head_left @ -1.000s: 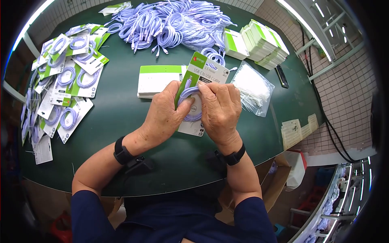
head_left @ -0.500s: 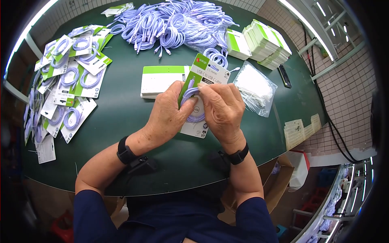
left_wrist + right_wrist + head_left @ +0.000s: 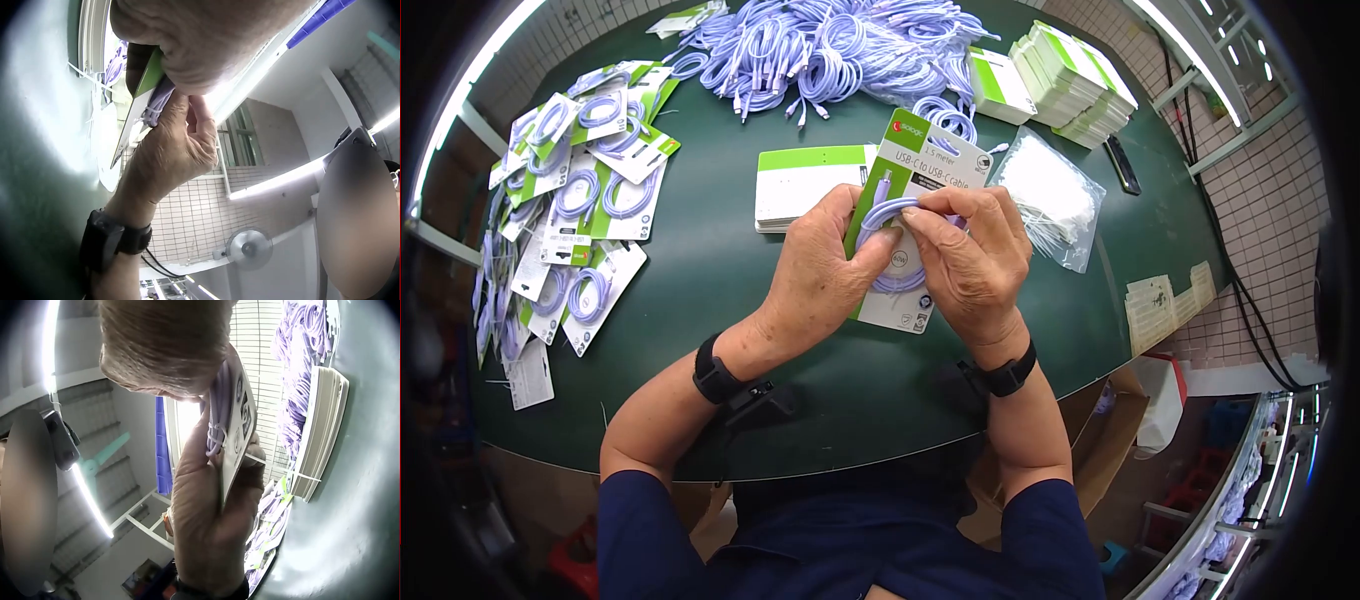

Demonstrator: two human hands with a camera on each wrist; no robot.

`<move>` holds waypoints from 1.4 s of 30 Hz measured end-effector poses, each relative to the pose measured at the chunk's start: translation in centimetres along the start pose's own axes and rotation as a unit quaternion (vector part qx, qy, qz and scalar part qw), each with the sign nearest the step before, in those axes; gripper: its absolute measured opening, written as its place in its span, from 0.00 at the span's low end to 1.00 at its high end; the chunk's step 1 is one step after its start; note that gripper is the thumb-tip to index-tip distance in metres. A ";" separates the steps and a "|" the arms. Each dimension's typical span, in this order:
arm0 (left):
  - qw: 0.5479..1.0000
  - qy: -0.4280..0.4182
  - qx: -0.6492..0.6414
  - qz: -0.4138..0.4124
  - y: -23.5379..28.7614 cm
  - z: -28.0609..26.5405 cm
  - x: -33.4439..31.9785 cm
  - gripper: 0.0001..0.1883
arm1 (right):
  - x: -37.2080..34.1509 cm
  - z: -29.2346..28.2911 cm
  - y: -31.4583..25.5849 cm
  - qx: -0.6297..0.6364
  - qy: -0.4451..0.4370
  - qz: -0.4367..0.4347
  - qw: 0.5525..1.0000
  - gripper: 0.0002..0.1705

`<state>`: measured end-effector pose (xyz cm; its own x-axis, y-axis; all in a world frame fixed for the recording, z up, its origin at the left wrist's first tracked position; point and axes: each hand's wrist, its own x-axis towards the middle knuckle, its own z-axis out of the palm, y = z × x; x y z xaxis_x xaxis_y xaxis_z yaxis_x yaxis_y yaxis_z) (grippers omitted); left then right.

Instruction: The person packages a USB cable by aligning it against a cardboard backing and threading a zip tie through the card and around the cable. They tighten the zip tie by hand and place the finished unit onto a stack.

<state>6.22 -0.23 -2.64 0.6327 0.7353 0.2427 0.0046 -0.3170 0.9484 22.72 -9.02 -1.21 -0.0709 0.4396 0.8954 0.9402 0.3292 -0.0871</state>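
Observation:
A green-and-white USB-C cable card (image 3: 935,150) is held up over the table, tilted, with a coiled lilac USB-C cable (image 3: 897,281) against its front. My left hand (image 3: 815,260) grips the card's left edge, its thumb pressing the coil to the printed face. At the coil's upper right, my right hand (image 3: 975,245) pinches the cable between thumb and index finger. A thin white cable tie (image 3: 217,432) loops round the cable in the right wrist view, and a white tail (image 3: 290,472) sticks out behind the card.
A stack of cards (image 3: 800,190) lies just behind my hands. Finished carded cables (image 3: 580,200) pile up at left. Loose lilac cables (image 3: 830,55) heap at the back, beside stacked cards (image 3: 1060,75). A bag of white ties (image 3: 1050,200) and a black object (image 3: 1122,165) lie at right.
The head view has shifted, so the table sits further left and higher. My right fingers have moved slightly along the upper coil; my left hand keeps its grip on the card.

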 end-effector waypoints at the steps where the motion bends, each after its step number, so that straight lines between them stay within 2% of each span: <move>1: 1.000 -0.003 0.001 -0.001 0.1 0.0 0.0 0.12 | 0.0 0.0 -0.1 -0.001 0.000 0.003 1.000 0.16; 13: 0.996 0.007 -0.080 0.022 -0.1 0.1 0.0 0.12 | 0.3 -0.2 -0.8 -0.033 -0.009 0.003 0.999 0.16; 25: 1.000 -0.006 0.007 0.000 0.0 -0.1 0.1 0.12 | -0.1 0.2 -0.2 -0.024 -0.026 -0.009 0.999 0.20; 28: 0.999 -0.002 0.018 0.043 -0.6 0.0 0.3 0.14 | -0.3 0.0 0.1 -0.006 -0.028 -0.031 0.999 0.18; 33: 0.999 -0.013 -0.002 0.030 -0.7 -0.3 0.2 0.16 | 0.0 0.0 0.0 -0.019 -0.023 -0.015 0.999 0.16; 36: 0.999 -0.005 -0.023 0.036 -0.2 -0.1 0.2 0.17 | 0.4 -0.3 -0.1 -0.025 -0.049 -0.006 0.998 0.14; 42: 0.998 -0.013 0.017 0.054 -0.6 -0.4 0.3 0.17 | 0.4 -0.4 -0.2 -0.012 -0.073 0.017 0.997 0.13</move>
<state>6.07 0.42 -3.07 0.6515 0.6794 0.3377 -0.0396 -0.4140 0.9094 22.64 -9.24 -0.64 -0.0843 0.5684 0.8184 0.9504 0.2926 -0.1054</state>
